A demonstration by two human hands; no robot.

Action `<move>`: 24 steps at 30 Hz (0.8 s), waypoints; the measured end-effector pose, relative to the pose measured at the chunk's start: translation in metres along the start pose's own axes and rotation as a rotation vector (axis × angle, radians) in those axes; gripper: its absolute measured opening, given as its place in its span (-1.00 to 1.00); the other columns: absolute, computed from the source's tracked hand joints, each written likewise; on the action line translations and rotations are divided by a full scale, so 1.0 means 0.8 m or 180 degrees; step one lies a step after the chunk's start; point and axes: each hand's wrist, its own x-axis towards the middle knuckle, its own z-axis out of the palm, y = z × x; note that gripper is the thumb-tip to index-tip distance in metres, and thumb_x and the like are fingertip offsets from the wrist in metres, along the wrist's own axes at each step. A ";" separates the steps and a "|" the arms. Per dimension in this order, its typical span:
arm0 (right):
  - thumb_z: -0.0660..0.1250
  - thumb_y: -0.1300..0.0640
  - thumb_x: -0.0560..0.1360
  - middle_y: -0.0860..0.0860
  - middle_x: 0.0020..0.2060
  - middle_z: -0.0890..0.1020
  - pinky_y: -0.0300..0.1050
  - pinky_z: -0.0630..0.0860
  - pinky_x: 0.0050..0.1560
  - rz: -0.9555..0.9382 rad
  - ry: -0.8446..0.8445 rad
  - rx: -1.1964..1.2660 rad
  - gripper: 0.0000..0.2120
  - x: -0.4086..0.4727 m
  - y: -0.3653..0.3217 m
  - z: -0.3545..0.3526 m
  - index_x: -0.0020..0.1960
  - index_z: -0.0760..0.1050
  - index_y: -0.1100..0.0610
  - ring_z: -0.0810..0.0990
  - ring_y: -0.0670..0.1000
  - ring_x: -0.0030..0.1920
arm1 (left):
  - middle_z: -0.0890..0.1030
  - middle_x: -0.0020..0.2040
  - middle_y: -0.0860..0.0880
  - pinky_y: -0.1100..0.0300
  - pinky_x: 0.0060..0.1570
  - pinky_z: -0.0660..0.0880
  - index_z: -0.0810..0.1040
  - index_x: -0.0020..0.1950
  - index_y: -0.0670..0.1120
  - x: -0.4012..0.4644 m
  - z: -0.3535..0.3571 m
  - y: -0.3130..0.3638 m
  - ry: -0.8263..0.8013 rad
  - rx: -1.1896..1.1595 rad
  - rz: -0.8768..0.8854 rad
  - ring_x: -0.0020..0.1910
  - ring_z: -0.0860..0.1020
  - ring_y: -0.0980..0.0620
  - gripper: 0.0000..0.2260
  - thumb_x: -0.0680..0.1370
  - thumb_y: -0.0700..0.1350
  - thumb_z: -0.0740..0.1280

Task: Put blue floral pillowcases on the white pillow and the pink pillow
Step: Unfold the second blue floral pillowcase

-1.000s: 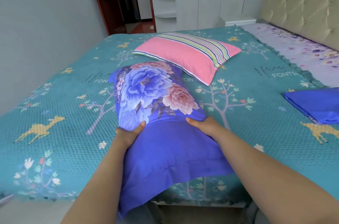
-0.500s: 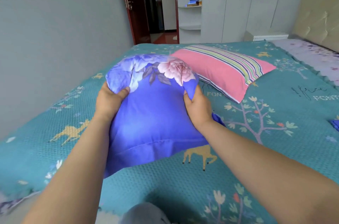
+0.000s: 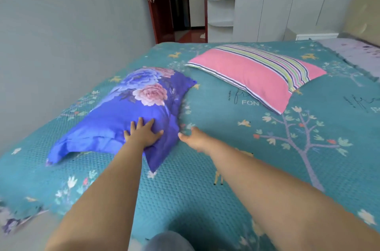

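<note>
Lying beyond covered pillow (image 3: 123, 115), pink pillow (image 3: 255, 73)

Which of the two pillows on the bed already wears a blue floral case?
The near pillow in the blue floral pillowcase, under the left hand. The pink striped pillow behind lies bare.

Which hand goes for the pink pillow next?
Right. The right hand is free, open and nearer the pink pillow; the left hand lies flat on the covered pillow.
</note>
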 end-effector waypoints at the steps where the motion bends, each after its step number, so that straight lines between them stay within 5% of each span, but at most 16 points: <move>1: 0.21 -0.19 0.53 0.13 0.23 0.50 -0.04 0.50 0.07 0.0132 -0.0028 -0.0044 -0.33 -0.004 0.027 -0.013 0.43 0.17 0.24 0.58 0.12 0.08 | -0.08 0.56 -0.01 -0.21 0.43 -0.06 0.06 0.51 0.20 -0.005 0.019 0.009 -0.0084 0.0122 -0.0039 0.52 -0.09 -0.17 -0.37 0.49 0.33 0.15; 4: 0.17 -0.06 0.59 0.10 0.00 0.55 -0.20 0.41 -0.28 0.0405 -0.0079 0.0133 -0.49 -0.025 0.082 -0.058 0.41 0.20 0.21 0.53 -0.03 -0.29 | -0.02 0.56 -0.04 -0.19 0.42 -0.05 0.18 0.48 0.16 -0.022 0.044 0.041 0.0213 0.0218 -0.0220 0.52 -0.07 -0.17 -0.44 0.51 0.24 0.19; 8: 0.19 0.08 0.60 0.20 -0.08 0.62 -0.25 0.42 -0.38 0.0435 0.0336 0.0264 -0.63 -0.057 0.136 -0.119 0.28 0.39 0.32 0.52 -0.06 -0.46 | 0.47 0.32 -0.14 -0.01 0.31 0.33 0.49 0.29 0.02 -0.037 0.067 0.118 0.0341 -0.0652 0.0296 0.32 0.42 -0.16 -0.64 0.54 0.09 0.24; 12: 0.25 0.10 0.55 0.14 0.11 0.61 -0.12 0.46 0.02 0.0206 0.1410 -0.0590 -0.77 -0.110 0.219 -0.202 0.14 0.55 0.16 0.58 0.13 0.03 | 0.63 0.07 -0.09 0.20 0.13 0.41 0.63 0.03 -0.08 -0.106 0.116 0.233 0.0638 -0.1775 0.1450 0.12 0.55 -0.06 -0.84 0.54 -0.15 0.28; 15: 0.24 0.15 0.50 0.19 0.18 0.50 -0.02 0.37 0.20 0.0740 0.2510 -0.1192 -0.71 -0.150 0.313 -0.272 0.20 0.52 0.13 0.43 0.21 0.20 | 0.63 0.03 -0.04 0.20 0.11 0.41 0.64 -0.02 -0.09 -0.161 0.158 0.294 0.0527 -0.1880 0.2165 0.09 0.53 -0.01 -0.86 0.53 -0.19 0.29; 19: 0.25 0.24 0.46 0.25 0.32 0.30 0.08 0.29 0.27 0.1863 0.3469 -0.0527 -0.47 -0.223 0.414 -0.324 0.40 0.23 0.18 0.29 0.29 0.30 | 0.64 -0.04 -0.08 0.24 0.07 0.42 0.65 -0.07 -0.15 -0.194 0.207 0.346 0.0429 -0.2210 0.2050 0.01 0.58 -0.06 -0.88 0.51 -0.24 0.31; 24: 0.22 0.29 0.44 0.24 0.45 0.06 -0.04 0.20 0.38 0.1873 0.4128 0.0655 -0.31 -0.246 0.479 -0.349 0.51 0.02 0.20 0.21 0.23 0.40 | 0.63 0.02 -0.10 0.25 0.04 0.42 0.65 -0.04 -0.13 -0.195 0.235 0.390 0.0105 -0.2281 0.1791 -0.03 0.58 -0.05 -0.86 0.52 -0.24 0.29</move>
